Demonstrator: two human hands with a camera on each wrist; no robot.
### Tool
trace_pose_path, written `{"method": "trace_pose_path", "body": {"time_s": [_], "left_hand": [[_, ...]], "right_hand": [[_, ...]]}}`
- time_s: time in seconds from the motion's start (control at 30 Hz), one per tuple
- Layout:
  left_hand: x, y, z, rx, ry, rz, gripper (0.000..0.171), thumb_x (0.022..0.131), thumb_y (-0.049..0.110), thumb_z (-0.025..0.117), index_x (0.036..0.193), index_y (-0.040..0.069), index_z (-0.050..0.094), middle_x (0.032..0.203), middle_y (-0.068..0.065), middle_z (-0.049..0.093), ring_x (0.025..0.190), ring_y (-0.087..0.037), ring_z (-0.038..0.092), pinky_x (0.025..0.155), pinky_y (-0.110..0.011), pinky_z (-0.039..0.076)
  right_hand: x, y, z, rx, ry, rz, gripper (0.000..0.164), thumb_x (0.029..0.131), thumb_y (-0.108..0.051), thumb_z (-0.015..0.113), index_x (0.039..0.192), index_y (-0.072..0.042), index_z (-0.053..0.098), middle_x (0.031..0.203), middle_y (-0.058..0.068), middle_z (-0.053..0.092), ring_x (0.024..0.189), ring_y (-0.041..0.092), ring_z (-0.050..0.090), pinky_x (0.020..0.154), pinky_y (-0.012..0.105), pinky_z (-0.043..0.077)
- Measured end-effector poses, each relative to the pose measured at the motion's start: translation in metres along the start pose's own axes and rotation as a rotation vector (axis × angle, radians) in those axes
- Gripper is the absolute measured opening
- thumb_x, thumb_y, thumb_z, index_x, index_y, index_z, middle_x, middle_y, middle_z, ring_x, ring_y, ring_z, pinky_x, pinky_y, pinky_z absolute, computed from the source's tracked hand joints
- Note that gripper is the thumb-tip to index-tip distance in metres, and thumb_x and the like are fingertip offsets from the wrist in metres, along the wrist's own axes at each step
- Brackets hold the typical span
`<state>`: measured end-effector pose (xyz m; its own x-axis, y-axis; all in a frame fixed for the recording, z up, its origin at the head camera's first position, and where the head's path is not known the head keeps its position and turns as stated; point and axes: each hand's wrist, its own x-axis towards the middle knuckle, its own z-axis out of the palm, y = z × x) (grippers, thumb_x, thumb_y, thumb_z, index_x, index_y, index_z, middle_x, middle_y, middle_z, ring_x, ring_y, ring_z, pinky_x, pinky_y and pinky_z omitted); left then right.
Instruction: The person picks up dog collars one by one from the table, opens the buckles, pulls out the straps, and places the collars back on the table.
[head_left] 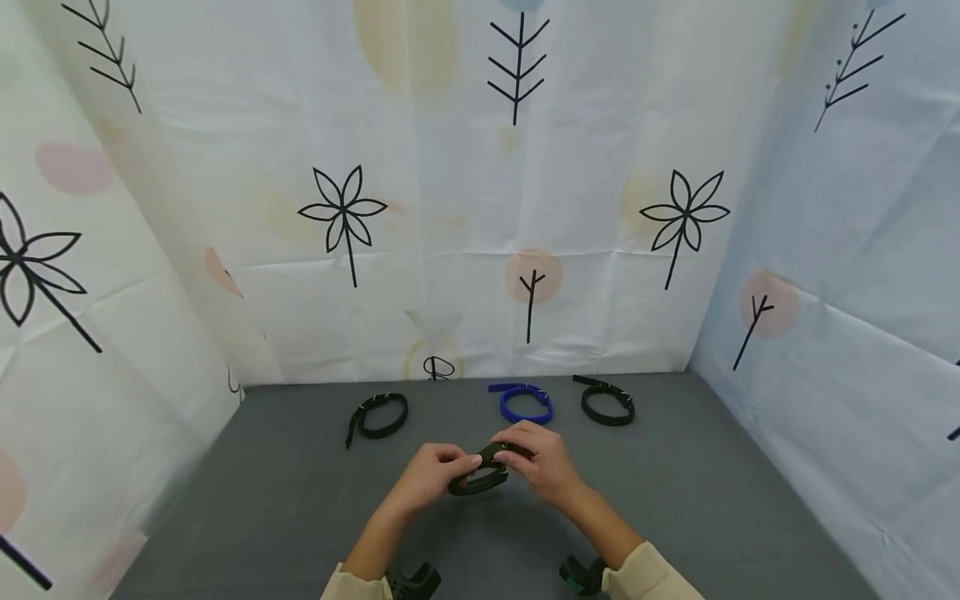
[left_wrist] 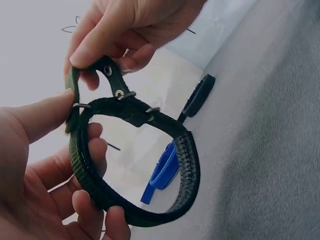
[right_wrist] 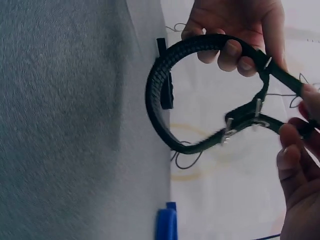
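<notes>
A dark green pet collar [head_left: 480,482] with metal buckle hardware and eyelets is held up above the grey table. My left hand [head_left: 429,477] grips one side of its loop, the thumb pressing near a metal keeper and the other fingers curled round the band [left_wrist: 95,182]. Between thumb and fingers, my right hand [head_left: 543,462] pinches the strap part with the eyelets [left_wrist: 108,71], which bends up away from the loop. The padded inner side [left_wrist: 187,165] of the collar shows in the left wrist view. In the right wrist view the buckle [right_wrist: 230,127] sits between the hands.
Along the table's [head_left: 300,500] far side lie a black collar [head_left: 384,432] at left, a blue collar [head_left: 527,418] near the middle and another black collar [head_left: 609,421] at right. Patterned cloth [head_left: 450,308] hangs behind and at both sides.
</notes>
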<state>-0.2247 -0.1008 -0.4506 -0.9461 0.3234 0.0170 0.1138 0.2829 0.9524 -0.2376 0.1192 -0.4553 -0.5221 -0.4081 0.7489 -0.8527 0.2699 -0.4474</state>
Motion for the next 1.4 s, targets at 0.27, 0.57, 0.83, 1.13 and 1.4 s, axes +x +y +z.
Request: {"method": "trace_pose_path", "body": {"time_s": [0.27, 0.57, 0.83, 1.13, 1.4], "left_hand": [[-0.002, 0.0, 0.003, -0.063, 0.041, -0.005, 0.035, 0.092, 0.029, 0.068, 0.089, -0.006, 0.069, 0.071, -0.001, 0.061, 0.062, -0.013, 0.049, 0.059, -0.032, 0.043], [-0.007, 0.005, 0.011, -0.013, 0.096, 0.058, 0.027, 0.09, 0.027, 0.071, 0.087, 0.001, 0.071, 0.076, -0.005, 0.064, 0.069, -0.019, 0.054, 0.062, -0.033, 0.044], [-0.005, 0.013, 0.022, 0.316, 0.253, 0.241, 0.013, 0.087, 0.017, 0.074, 0.1, 0.016, 0.071, 0.092, 0.009, 0.066, 0.086, -0.023, 0.056, 0.074, -0.036, 0.043], [-0.004, 0.022, 0.038, 0.327, 0.335, 0.218, 0.006, 0.086, 0.018, 0.076, 0.09, 0.017, 0.071, 0.078, 0.009, 0.066, 0.068, -0.009, 0.057, 0.059, -0.029, 0.045], [0.002, 0.023, 0.039, 0.182, 0.234, 0.155, 0.008, 0.086, 0.013, 0.075, 0.085, 0.013, 0.067, 0.072, 0.005, 0.06, 0.062, -0.013, 0.054, 0.052, -0.027, 0.044]], "right_hand": [[-0.002, -0.003, 0.006, 0.284, 0.276, 0.278, 0.016, 0.088, 0.009, 0.064, 0.103, 0.005, 0.067, 0.082, 0.018, 0.059, 0.055, 0.028, 0.057, 0.046, 0.033, 0.05], [0.003, -0.012, 0.012, 0.085, 0.305, 0.391, 0.004, 0.086, -0.007, 0.074, 0.084, -0.009, 0.071, 0.072, -0.001, 0.066, 0.057, 0.009, 0.056, 0.049, 0.026, 0.046], [0.007, -0.02, 0.014, 0.236, 0.403, 0.595, 0.012, 0.085, -0.005, 0.075, 0.084, -0.002, 0.064, 0.071, 0.009, 0.067, 0.059, 0.021, 0.063, 0.054, 0.027, 0.052], [0.013, -0.042, 0.011, 0.294, 0.382, 0.561, 0.012, 0.087, 0.002, 0.07, 0.083, 0.005, 0.06, 0.069, 0.022, 0.064, 0.057, 0.009, 0.06, 0.055, 0.032, 0.053], [0.019, -0.059, 0.002, 0.364, 0.392, 0.598, 0.012, 0.086, 0.007, 0.069, 0.082, 0.009, 0.058, 0.069, 0.024, 0.062, 0.058, 0.032, 0.063, 0.055, 0.036, 0.054]]}}
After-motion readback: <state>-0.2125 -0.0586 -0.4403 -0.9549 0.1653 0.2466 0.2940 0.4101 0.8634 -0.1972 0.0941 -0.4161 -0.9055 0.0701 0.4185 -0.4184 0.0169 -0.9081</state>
